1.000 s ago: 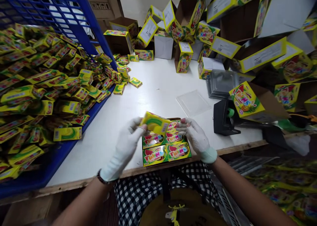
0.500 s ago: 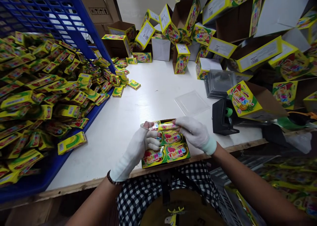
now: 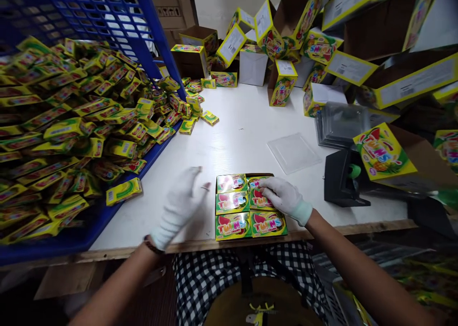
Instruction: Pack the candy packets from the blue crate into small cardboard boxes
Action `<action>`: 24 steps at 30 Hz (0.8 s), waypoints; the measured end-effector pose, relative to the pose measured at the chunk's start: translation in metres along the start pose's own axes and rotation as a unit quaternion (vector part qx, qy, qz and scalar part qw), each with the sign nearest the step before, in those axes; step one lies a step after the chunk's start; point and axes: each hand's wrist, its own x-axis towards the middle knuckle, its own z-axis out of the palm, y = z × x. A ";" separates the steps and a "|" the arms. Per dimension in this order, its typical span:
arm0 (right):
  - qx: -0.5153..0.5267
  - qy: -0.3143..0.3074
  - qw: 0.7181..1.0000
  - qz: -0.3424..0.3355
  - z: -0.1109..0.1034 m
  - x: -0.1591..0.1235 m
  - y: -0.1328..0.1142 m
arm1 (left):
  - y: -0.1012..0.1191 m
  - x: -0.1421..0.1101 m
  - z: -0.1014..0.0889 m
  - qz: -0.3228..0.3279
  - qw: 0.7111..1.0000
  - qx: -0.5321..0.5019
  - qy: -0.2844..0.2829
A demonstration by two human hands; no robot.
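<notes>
An open carton [image 3: 216, 207] sits before me at the table's near edge, with two columns of small yellow-green TWINS packs [image 3: 232, 225] lying face up in it. My right hand [image 3: 285, 198], in a white glove with bare fingertips, rests its fingertips on the far-right pack [image 3: 255, 180], partly covering it and the one nearer me. Left of the carton, my gloved left hand [image 3: 179, 204] is over the table, smeared a little by motion. Its thumb and fingers are apart, and nothing is in them.
On the left, a blue plastic basket [image 3: 162, 40] lies tipped, heaped with small packs [image 3: 89, 106] that spill onto the table. A clear plastic lid [image 3: 294, 152], stacked clear lids [image 3: 343, 123] and a black tape dispenser [image 3: 339, 183] are on the right. Empty display boxes [image 3: 282, 85] pile up behind.
The pack held between both hands is now down in the carton's far-right place. My left hand has let go and moved left; my right hand stays over the carton. The view has shifted slightly left.
</notes>
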 end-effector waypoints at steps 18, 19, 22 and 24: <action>-0.090 0.200 0.976 -0.016 0.025 -0.017 -0.020 | -0.049 -0.006 -0.033 -0.225 0.898 -0.378 0.025; -0.050 0.203 0.978 -0.017 0.025 -0.016 -0.029 | -0.025 -0.005 -0.031 -0.225 0.858 -0.461 0.015; 0.186 0.160 0.968 0.056 0.024 -0.004 -0.059 | 0.039 -0.006 -0.027 -0.218 0.745 -0.629 -0.042; 0.343 0.081 0.929 0.113 0.021 0.006 -0.072 | 0.067 -0.005 -0.022 -0.208 0.710 -0.669 -0.071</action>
